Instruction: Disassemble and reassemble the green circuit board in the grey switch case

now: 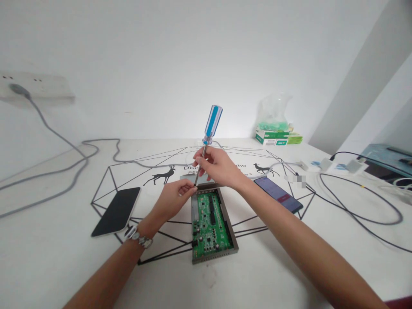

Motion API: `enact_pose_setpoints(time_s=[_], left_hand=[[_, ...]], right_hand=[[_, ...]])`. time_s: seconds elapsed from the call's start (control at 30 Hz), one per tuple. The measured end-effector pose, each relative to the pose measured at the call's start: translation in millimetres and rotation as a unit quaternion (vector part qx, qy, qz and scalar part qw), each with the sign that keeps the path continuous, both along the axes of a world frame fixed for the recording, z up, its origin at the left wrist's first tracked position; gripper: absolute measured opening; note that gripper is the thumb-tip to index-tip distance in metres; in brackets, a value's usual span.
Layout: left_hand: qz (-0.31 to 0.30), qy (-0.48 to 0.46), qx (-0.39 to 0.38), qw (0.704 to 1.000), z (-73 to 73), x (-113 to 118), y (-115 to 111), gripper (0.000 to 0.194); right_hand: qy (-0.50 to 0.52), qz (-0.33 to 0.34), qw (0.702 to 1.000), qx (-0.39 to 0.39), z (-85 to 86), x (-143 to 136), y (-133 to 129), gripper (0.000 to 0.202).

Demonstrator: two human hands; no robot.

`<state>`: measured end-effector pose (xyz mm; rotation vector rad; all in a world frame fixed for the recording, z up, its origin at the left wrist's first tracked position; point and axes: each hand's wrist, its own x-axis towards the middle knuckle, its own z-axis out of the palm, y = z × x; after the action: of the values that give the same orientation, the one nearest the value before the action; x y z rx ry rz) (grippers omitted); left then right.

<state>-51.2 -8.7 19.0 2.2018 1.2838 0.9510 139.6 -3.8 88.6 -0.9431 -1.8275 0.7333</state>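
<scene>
A screwdriver with a blue and clear handle [213, 122] stands tilted, its metal shaft pinched in the fingers of my right hand [217, 165]. The tip points down to the far left corner of an open case holding a green circuit board [209, 223]. My left hand [175, 195] is at that same corner, thumb and forefinger pinched together beside the tip; whatever they hold is too small to make out. Just beyond the case lies a grey metal piece [185, 177], partly hidden by my hands.
A black-screened phone [117, 211] lies at left, and a lit phone [278, 194] at right, partly behind my forearm. Grey cables [72, 180] run across the left side. Power adapters [334, 165] and black cables are at right. Boxes [272, 136] with a plastic bag stand by the wall.
</scene>
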Motion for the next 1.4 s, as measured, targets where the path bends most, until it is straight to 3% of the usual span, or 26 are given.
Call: enact_pose_setpoints(time_s=[0.1, 0.27, 0.33, 0.43, 0.57, 0.73, 1.0, 1.4], left_hand=[[-0.002, 0.002, -0.014, 1.000, 7.5, 1.6, 5.0, 0.028], [-0.134, 0.082, -0.083, 0.984, 22.7, -3.6, 22.4, 0.027], [-0.157, 0.095, -0.080, 0.980, 26.5, -1.9, 26.8, 0.027], [-0.145, 0.049, -0.051, 0.987, 23.8, 5.3, 27.7, 0.026], [-0.112, -0.026, -0.032, 0.993, 5.9, 10.7, 23.7, 0.029], [-0.069, -0.047, 0.000, 0.996, -12.4, 7.1, 16.6, 0.028], [-0.043, -0.039, 0.045, 0.997, -15.8, 12.0, 10.5, 0.021], [-0.034, -0.013, 0.051, 0.998, -16.7, 8.0, 13.2, 0.013]], right_hand=[[0.042, 0.026, 0.999, -0.023, 4.5, 0.5, 6.0, 0.010], [0.041, 0.028, 0.998, -0.036, -6.2, 3.4, 7.7, 0.013], [0.025, 0.021, 0.999, -0.030, -13.0, 2.9, 7.5, 0.014], [-0.008, 0.003, 1.000, -0.005, -21.0, 0.4, 7.0, 0.016], [-0.042, -0.023, 0.998, 0.028, -28.2, -4.3, 4.9, 0.018], [-0.058, -0.027, 0.997, 0.048, -35.5, -9.7, 1.4, 0.016], [-0.051, -0.039, 0.997, 0.046, -41.5, -10.0, 0.3, 0.021], [-0.023, -0.031, 0.998, 0.039, -46.5, -9.7, 2.0, 0.023]])
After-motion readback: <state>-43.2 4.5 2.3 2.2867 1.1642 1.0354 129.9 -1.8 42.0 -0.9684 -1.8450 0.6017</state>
